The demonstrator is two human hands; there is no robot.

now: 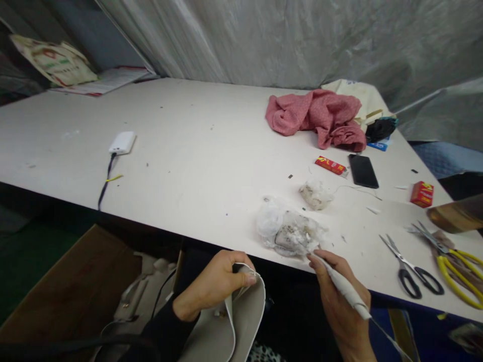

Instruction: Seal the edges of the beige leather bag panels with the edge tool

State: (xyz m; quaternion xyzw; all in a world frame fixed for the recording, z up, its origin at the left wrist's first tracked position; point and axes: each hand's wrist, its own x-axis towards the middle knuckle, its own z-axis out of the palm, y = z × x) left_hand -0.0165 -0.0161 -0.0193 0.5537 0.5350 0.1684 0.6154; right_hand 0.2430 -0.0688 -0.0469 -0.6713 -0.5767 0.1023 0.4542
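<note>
My left hand (226,279) pinches the upper edge of a pale beige sheet-like piece (247,322) that curves open below the table edge. Its material looks like leather, though I cannot be sure. In my right hand (341,296) is a slim tool wrapped in white (341,286), held like a pen, with a thin strip trailing from its back end. The tool's tip points at a crumpled clear plastic bag (290,231) with whitish and dark-specked stuff in it; whether they touch I cannot tell. A smaller plastic bundle (316,195) lies just behind.
Black-handled scissors (411,269) and yellow-handled scissors (449,261) lie at the right. Behind them are a red box (421,194), a phone (363,171), a red packet (331,165) and a pink cloth (317,115). A white device (123,143) sits left; a cardboard box (71,286) stands below.
</note>
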